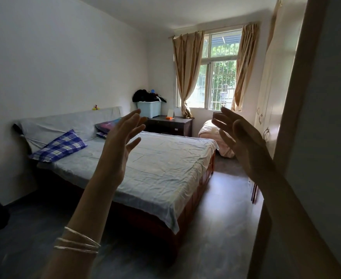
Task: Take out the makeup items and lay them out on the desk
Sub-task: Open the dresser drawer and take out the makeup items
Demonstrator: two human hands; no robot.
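Above the grey-sheeted wooden bed (155,158), my left hand (118,150) and right hand (244,146) hang spread and empty; no makeup items visible, nothing laid out yet.

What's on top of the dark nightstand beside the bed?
On the nightstand stand a light blue bin heaped with dark clothes, a white card and a small orange item. The bin's inside is covered.

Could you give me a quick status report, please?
Left hand and right hand open, raised, holding nothing. No makeup items in view. Bed ahead.
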